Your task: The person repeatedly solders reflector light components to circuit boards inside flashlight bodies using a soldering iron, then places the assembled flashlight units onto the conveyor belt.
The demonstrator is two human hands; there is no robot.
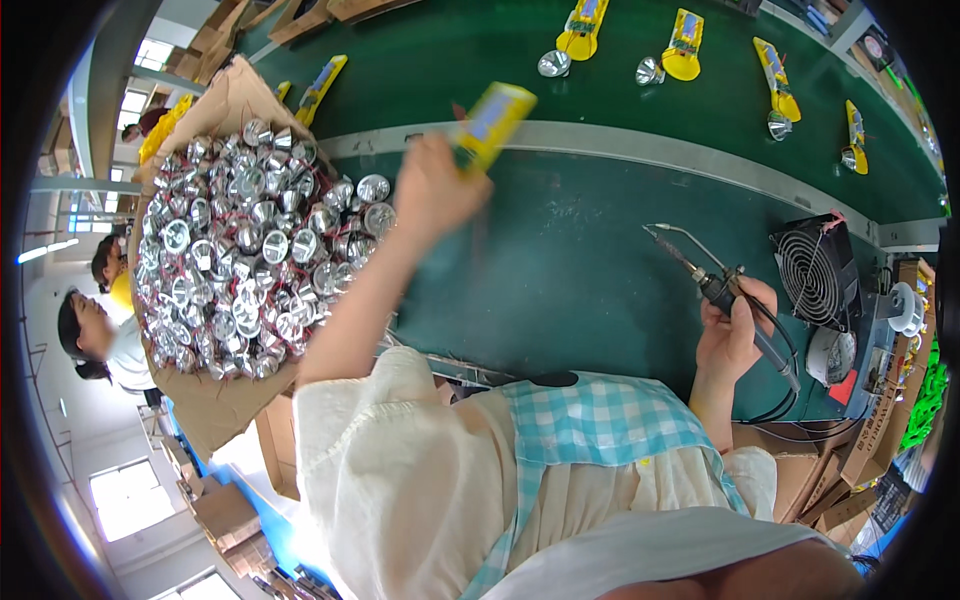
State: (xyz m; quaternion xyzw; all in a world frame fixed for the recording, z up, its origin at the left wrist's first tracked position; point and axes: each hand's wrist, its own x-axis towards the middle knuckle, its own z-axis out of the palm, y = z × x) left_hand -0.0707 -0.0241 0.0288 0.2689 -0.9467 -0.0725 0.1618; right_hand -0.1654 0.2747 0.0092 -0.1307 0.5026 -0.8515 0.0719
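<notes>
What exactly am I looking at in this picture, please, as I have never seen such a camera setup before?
There is no machine arm here: these are a person's own bare hands, seen from a wide fisheye camera worn on the head and looking down, so straight edges bend. The left hand, slightly blurred, holds a yellow piece. The right hand holds a tool like a soldering iron over the green worktop. At left, a cardboard box is heaped with silvery cups. At right stands a black fan.
</notes>
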